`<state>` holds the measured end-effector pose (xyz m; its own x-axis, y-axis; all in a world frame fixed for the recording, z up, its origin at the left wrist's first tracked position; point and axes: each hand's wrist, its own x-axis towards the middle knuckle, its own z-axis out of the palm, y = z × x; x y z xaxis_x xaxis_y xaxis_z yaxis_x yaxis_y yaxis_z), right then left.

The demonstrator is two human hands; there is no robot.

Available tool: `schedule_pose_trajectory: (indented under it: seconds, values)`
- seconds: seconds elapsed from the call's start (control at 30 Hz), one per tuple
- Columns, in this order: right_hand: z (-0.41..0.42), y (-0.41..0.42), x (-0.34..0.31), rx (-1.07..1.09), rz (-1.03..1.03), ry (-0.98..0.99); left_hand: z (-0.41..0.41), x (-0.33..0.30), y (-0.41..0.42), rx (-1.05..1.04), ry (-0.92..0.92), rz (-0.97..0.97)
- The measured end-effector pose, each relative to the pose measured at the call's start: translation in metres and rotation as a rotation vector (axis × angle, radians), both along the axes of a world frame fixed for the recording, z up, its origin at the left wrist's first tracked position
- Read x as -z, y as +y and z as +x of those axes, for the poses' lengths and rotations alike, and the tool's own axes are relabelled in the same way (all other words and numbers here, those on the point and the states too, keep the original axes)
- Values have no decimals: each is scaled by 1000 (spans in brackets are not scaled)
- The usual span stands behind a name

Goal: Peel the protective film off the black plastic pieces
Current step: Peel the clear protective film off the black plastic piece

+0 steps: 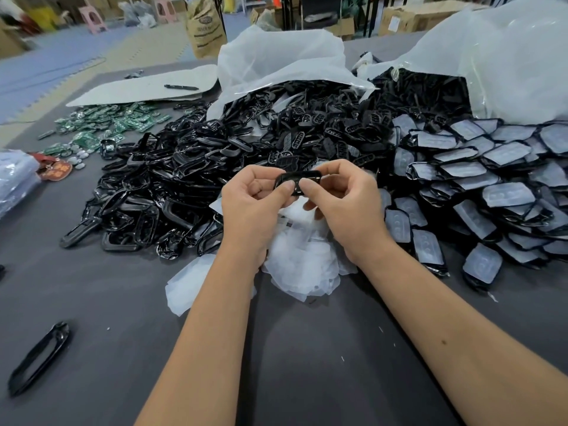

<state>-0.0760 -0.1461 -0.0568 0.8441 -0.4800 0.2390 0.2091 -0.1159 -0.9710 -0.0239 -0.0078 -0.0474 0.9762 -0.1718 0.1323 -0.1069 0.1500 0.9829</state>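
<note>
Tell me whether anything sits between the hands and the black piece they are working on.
Nothing visible does. The left hand and right hand both already pinch the black plastic piece directly, held above the heap of peeled film on the grey table.

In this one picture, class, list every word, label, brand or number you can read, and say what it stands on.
None can be read.
Brown sack at the back: a round print with lines beneath, too blurred to read.
Red tag at the table's left edge: pale characters, too small to read.
Cardboard box far right: a white label, blurred.
Green circuit boards: no markings can be made out.
</note>
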Motion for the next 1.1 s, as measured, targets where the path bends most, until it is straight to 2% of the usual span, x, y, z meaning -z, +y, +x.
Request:
schedule_pose_trajectory:
  seconds: [0.27, 0.47, 0.73, 0.87, 0.97, 1.1]
  values:
    - [-1, -3, 1, 6, 24, -27, 1, 0, 2, 87, -22, 28]
    - [-2, 0, 3, 65, -83, 1, 2, 3, 1, 35, -116, 131]
    - [-6, 4, 1, 150, -218, 10, 0, 4, -3, -22, -118, 142]
    - [-6, 4, -2, 143, -201, 10, 0, 4, -6, -120, -124, 110]
    - [-8, 4, -2, 211, -431, 33, 0, 4, -7, -224, -104, 53]
    - [-12, 8, -2, 85, -798, 158, 3, 3, -6, -277, -57, 0]
